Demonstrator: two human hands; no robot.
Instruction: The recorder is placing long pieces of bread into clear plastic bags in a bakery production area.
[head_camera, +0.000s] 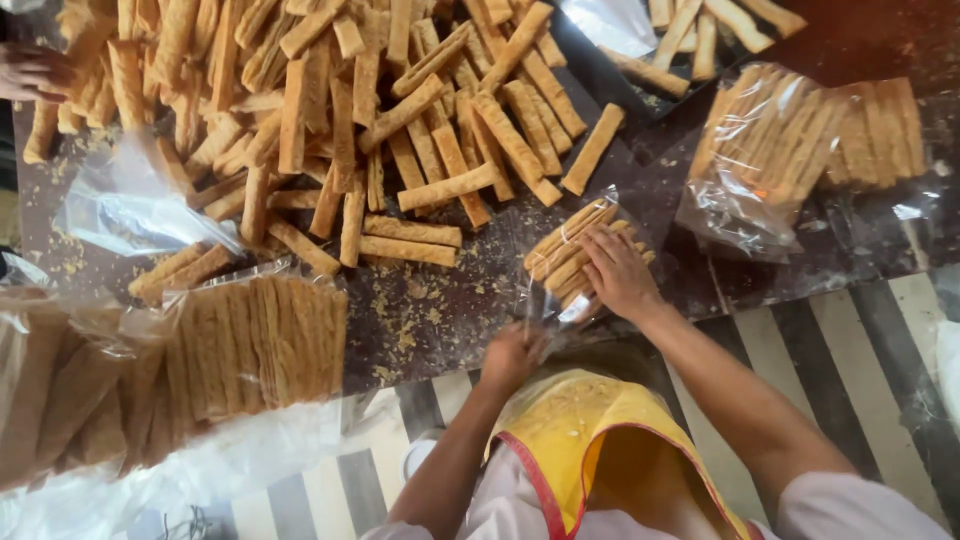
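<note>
1. Your left hand (512, 357) grips the near end of a clear bag (560, 300), fingers closed on the plastic.
2. Your right hand (617, 272) lies flat, fingers spread, on biscuit sticks (562, 245) inside that bag.
3. The bag lies on the dark desk (450, 310), near edge, centre.
4. A loose stick pile (350, 120) covers the far left.
5. Filled bags sit far right (790, 150) and near left (250, 345).
6. Another person's hand (30, 72) shows far left.
</note>
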